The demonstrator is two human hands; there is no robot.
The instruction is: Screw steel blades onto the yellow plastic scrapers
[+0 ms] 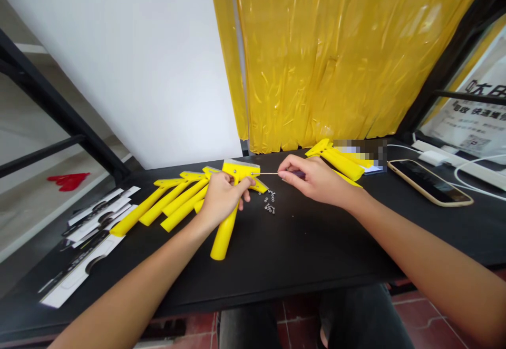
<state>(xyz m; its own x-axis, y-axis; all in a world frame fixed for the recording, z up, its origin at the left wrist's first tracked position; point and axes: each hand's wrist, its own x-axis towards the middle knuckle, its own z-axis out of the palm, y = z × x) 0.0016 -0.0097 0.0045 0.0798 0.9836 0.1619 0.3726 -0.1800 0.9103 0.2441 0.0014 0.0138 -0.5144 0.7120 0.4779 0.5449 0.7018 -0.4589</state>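
Found L hand (pixel 222 197) grasping yellow scraper (pixel 224 239), R hand (pixel 310 176) on screwdriver (pixel 269 173)

Observed yellow scraper gripped at neck, head away from wearer, over blk table (pixel 316 249). Observed R hand closed on screwdriver, w/ tip at right-side screw of head; can't confirm contact. Noted loose screws & nuts (pixel 270 209) just beside, on blk table. Logged L-side scrapers (pixel 184 201) in row, incl. one overlapping blk/wht card sleeves (pixel 81 278) at far L. Logged back-R scrapers (pixel 343 163) near phone (pixel 429 183).
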